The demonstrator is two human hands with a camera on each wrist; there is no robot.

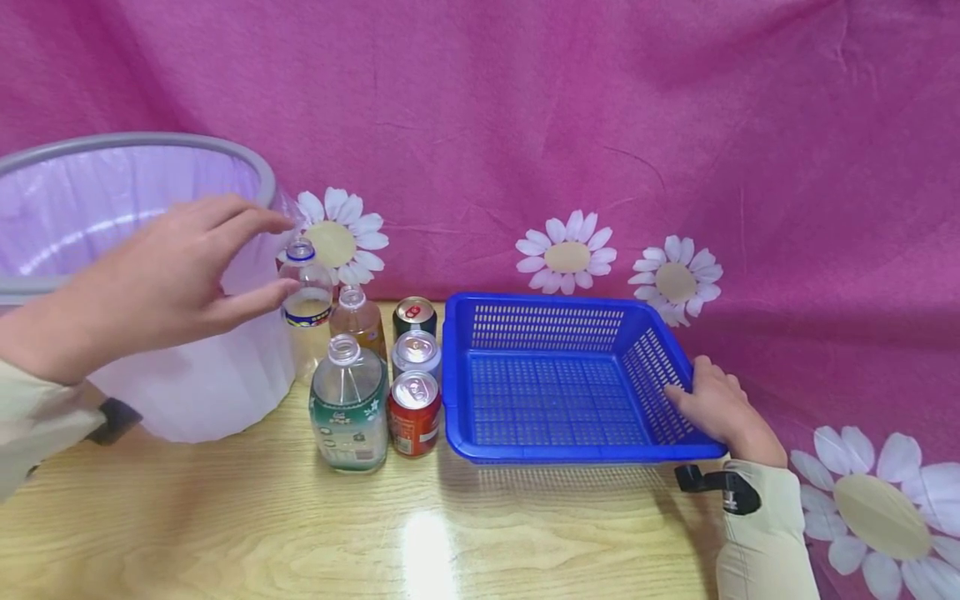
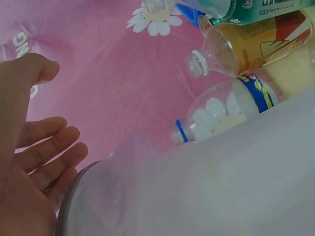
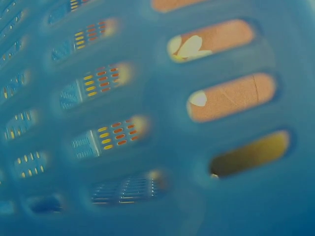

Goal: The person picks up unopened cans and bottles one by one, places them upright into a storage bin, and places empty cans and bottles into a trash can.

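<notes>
My left hand hovers over the near side of a lined bin, thumb and fingers spread apart, holding nothing. Closest to its fingertips stands a clear bottle with a blue neck ring; in the left wrist view a gap separates the hand from that bottle. My right hand grips the right rim of a blue plastic basket, thumb on the inner side. The basket's slotted wall fills the right wrist view and hides the hand there.
Between bin and basket stand an orange-labelled bottle, a green-labelled bottle, a black can, a pale can and a red can. A pink flowered cloth hangs behind the wooden table.
</notes>
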